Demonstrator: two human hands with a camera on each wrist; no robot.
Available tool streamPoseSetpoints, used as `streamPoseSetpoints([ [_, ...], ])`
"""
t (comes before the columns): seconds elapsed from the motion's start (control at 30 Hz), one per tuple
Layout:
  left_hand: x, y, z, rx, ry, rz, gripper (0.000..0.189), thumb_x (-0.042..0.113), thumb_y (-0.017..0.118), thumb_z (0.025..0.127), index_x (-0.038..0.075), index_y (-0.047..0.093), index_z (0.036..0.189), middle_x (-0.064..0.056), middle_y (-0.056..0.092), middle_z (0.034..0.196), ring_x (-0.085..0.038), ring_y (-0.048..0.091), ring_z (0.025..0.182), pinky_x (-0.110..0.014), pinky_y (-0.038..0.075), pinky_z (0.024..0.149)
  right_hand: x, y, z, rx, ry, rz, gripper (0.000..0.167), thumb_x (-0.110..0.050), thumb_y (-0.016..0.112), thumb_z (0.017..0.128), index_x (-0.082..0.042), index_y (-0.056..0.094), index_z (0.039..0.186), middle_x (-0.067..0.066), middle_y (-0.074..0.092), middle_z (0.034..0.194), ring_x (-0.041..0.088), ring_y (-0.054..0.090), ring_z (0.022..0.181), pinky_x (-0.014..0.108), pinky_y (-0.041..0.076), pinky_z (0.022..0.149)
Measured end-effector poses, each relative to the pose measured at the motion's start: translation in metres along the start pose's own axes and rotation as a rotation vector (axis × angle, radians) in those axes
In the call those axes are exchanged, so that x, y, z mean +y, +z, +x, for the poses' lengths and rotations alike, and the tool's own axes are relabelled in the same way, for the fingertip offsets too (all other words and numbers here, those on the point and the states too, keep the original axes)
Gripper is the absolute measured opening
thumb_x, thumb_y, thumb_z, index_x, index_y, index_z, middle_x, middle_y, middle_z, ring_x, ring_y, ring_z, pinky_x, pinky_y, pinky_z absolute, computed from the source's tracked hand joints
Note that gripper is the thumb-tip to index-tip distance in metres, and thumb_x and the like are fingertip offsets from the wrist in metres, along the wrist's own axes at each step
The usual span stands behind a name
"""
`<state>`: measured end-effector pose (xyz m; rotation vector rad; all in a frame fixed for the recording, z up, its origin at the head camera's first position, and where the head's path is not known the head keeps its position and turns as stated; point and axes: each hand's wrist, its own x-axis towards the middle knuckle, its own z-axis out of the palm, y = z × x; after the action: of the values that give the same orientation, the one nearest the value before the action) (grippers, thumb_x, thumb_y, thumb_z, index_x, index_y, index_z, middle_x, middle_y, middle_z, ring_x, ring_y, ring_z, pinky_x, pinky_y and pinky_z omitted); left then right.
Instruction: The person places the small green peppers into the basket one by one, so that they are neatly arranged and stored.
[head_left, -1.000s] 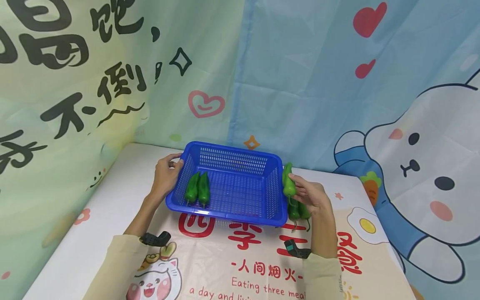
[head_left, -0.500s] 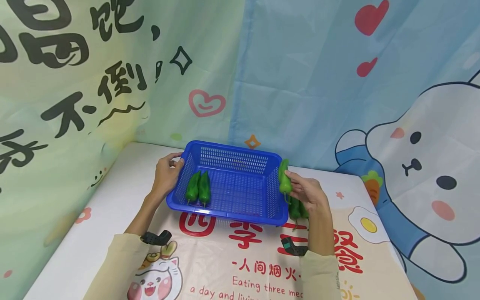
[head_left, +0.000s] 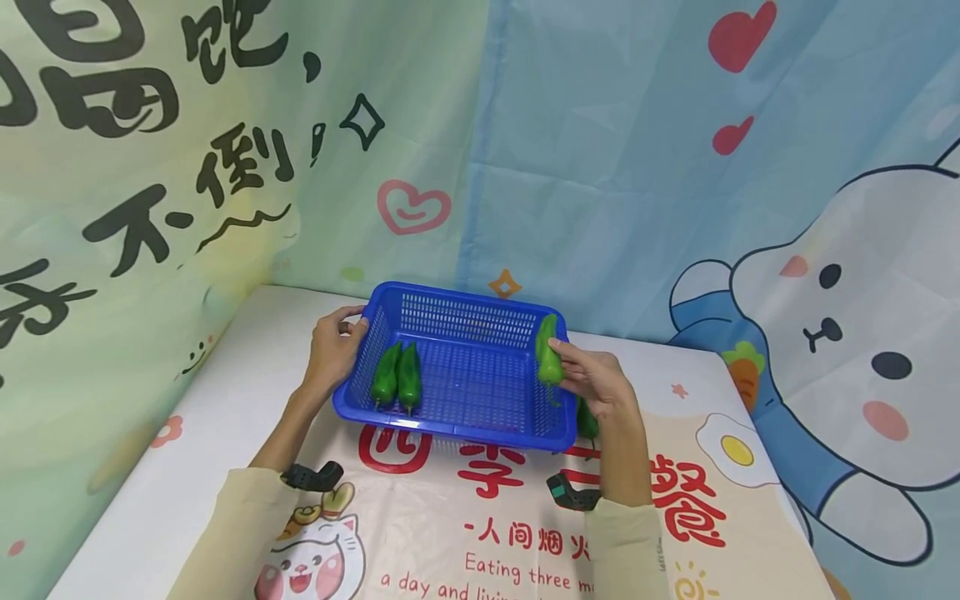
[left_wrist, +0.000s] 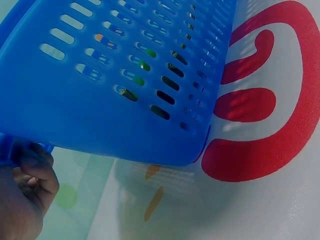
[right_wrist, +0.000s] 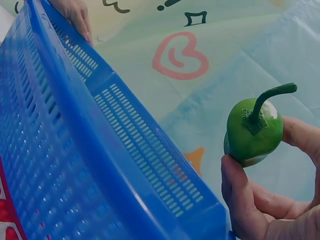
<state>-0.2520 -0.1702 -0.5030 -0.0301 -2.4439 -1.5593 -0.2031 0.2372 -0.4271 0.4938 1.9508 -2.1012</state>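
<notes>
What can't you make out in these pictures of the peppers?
- Head: part of the pepper on the table, hidden by the blue basket and the right hand.
- Head: the end of the printed English lettering, covered by the right sleeve.
- Right wrist: the tip of the held pepper, behind its own body.
- Left wrist: part of the left hand, cut off by the left edge.

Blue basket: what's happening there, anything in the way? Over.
Left hand holds basket. Right hand pinches light pepper, seemingly over its right end. Two darker peppers inside. Nothing visibly blocking.
</notes>
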Motion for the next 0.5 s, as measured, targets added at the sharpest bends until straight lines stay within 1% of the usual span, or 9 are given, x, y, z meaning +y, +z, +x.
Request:
streamPoseSetpoints([
  [0.13, 0.0, 0.001, 0.0, -0.005, -0.001, -0.003, 0.039, 0.016, 0.059, 0.112, -0.004, 0.066, 0.145, -0.025, 0.073, 0.092, -0.008, 0.064, 0.062, -0.02, 0.049, 0.056, 0.001, 0.004, 0.001, -0.005, -0.004, -0.012, 0.026, -0.029, 0.081, 0.099, -0.015, 0.075, 0.078, -0.008, 0.068, 0.064, 0.006, 0.065, 0.062, 0.022, 0.061, 0.072],
  [0.2, 0.0, 0.001, 0.0, -0.005, -0.002, -0.003, 0.039, 0.016, 0.059, 0.112, -0.004, 0.066, 0.145, -0.026, 0.074, 0.093, -0.008, 0.064, 0.062, -0.02, 0.049, 0.056, 0.001, 0.006, 0.0, -0.019, -0.011, -0.008, 0.026, -0.028, 0.08, 0.1, -0.014, 0.076, 0.078, -0.007, 0.069, 0.064, 0.006, 0.067, 0.061, 0.023, 0.062, 0.072],
  [0.3, 0.0, 0.0, 0.0, 0.0, -0.004, 0.0, 0.038, 0.015, 0.059, 0.112, -0.004, 0.066, 0.144, -0.026, 0.074, 0.093, -0.008, 0.064, 0.062, -0.02, 0.049, 0.056, 0.002, 0.009, 0.0, -0.048, -0.018, 0.0, 0.028, -0.027, 0.079, 0.1, -0.013, 0.076, 0.077, -0.007, 0.066, 0.063, 0.005, 0.063, 0.058, 0.023, 0.062, 0.072],
  [0.47, 0.001, 0.0, -0.001, 0.003, -0.001, 0.009, 0.038, 0.015, 0.059, 0.112, -0.004, 0.066, 0.144, -0.026, 0.073, 0.092, -0.008, 0.062, 0.061, -0.02, 0.048, 0.055, 0.002, 0.015, 0.0, -0.052, -0.001, -0.005, 0.029, -0.031, 0.081, 0.1, -0.013, 0.072, 0.08, -0.007, 0.06, 0.063, 0.006, 0.05, 0.053, 0.021, 0.057, 0.068],
  [0.5, 0.001, 0.0, -0.001, 0.001, -0.001, 0.008, 0.038, 0.015, 0.059, 0.112, -0.004, 0.066, 0.144, -0.026, 0.073, 0.091, -0.008, 0.062, 0.061, -0.02, 0.048, 0.055, 0.002, 0.017, 0.0, -0.048, 0.004, -0.005, 0.029, -0.031, 0.081, 0.1, -0.013, 0.072, 0.08, -0.007, 0.059, 0.062, 0.006, 0.049, 0.053, 0.021, 0.057, 0.068],
])
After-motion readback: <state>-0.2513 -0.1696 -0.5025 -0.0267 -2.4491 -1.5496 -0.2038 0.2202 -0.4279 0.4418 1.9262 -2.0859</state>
